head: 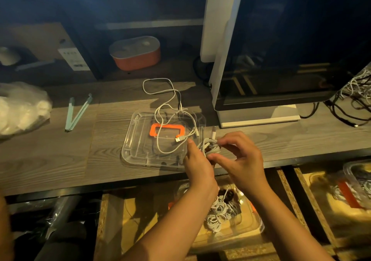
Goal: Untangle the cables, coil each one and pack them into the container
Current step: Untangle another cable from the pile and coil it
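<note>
the left hand (195, 158) and the right hand (241, 160) meet over the near edge of the desk (60, 160), both closed on one small coiled cable (210, 147). the left hand's fingers curl round the bundle from its left side, seemingly to stop the loops springing apart. the right hand pinches it from the right with thumb and fingertips, which looks like tucking or wrapping the last tail. a short end with a plug sticks up on the far side of the bundle, so i judge the coil is nearly finished but not yet secured

just left of the hands lies a clear lid (132, 140) with an orange handle (154, 129), flat on the desk. a loose white cable (170, 108) sprawls across it and loops away to the far side, its usb plug (177, 139) close by the left hand – probably the next one to coil

nearer, below the desk edge and between the forearms, sits the clear container (259, 228), open and holding coiled white cables (216, 214) – a short drop from where the hands work, which is likely why the coiling is done here

to the right stands a monitor (291, 50), with a tangle of cables (357, 92) beyond it at the far right
</note>
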Action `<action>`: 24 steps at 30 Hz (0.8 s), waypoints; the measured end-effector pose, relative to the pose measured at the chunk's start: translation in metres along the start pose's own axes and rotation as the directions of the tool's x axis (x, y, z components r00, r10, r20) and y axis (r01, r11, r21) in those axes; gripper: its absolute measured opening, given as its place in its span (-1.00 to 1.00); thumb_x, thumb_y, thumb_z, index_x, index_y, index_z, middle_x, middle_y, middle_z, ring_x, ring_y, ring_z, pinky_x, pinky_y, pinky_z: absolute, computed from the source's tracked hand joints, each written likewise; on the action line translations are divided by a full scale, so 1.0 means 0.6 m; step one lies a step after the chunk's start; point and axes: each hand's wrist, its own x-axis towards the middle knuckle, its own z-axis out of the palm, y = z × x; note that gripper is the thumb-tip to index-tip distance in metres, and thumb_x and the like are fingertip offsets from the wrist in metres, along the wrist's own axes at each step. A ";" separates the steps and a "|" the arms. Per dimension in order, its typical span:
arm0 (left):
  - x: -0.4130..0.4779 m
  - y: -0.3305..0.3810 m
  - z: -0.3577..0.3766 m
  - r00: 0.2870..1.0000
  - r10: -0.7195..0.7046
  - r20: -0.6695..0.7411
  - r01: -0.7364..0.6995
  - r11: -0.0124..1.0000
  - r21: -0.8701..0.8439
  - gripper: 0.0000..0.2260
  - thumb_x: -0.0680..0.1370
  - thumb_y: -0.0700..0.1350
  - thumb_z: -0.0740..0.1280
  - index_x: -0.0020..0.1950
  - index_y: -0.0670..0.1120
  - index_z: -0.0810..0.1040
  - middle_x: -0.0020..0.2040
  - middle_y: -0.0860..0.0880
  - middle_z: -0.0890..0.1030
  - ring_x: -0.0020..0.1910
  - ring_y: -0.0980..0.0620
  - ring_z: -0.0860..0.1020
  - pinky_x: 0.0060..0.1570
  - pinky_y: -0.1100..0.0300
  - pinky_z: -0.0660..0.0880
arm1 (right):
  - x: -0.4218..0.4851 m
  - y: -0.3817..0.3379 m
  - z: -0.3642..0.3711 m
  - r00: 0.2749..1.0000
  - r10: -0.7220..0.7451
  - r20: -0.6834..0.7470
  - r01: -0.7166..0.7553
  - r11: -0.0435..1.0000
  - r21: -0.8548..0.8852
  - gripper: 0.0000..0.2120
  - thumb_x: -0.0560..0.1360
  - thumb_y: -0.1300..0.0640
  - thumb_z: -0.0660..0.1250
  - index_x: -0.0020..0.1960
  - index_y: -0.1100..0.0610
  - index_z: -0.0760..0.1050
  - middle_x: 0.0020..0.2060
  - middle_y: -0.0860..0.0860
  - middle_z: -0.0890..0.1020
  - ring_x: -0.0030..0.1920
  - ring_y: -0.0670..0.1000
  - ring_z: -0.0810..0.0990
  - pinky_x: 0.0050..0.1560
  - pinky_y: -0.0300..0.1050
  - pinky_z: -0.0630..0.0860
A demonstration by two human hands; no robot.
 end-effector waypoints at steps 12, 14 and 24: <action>-0.003 0.004 -0.002 0.998 0.059 -0.035 -0.060 0.998 -0.001 -0.67 0.57 0.21 0.12 0.06 -0.03 0.43 0.15 -0.12 0.52 0.14 -0.11 0.52 0.20 -0.05 0.46 | -0.015 -0.010 0.020 0.967 0.244 -0.078 -0.228 0.958 0.174 -0.85 0.30 0.17 0.52 -0.23 0.04 0.56 -0.37 0.04 0.57 -0.34 0.04 0.56 -0.31 -0.02 0.56; -0.005 0.007 -0.003 0.997 0.067 -0.036 -0.067 0.998 0.000 -0.71 0.58 0.21 0.11 0.00 0.00 0.40 0.13 -0.12 0.52 0.12 -0.10 0.53 0.17 -0.04 0.47 | -0.020 -0.011 0.026 0.966 0.226 -0.128 -0.202 0.964 0.174 -0.89 0.30 0.09 0.49 -0.24 0.02 0.56 -0.37 0.02 0.58 -0.34 0.05 0.56 -0.32 0.00 0.56; 0.009 -0.010 -0.005 0.996 0.064 -0.062 -0.062 0.997 0.043 -0.49 0.57 0.25 0.07 0.20 -0.15 0.48 0.07 -0.17 0.59 0.03 -0.10 0.58 0.05 0.03 0.52 | -0.047 -0.008 0.065 0.929 0.176 -0.327 -0.131 0.979 0.154 -0.91 0.35 0.06 0.44 -0.20 -0.06 0.54 -0.30 -0.10 0.59 -0.24 -0.10 0.56 -0.24 -0.33 0.51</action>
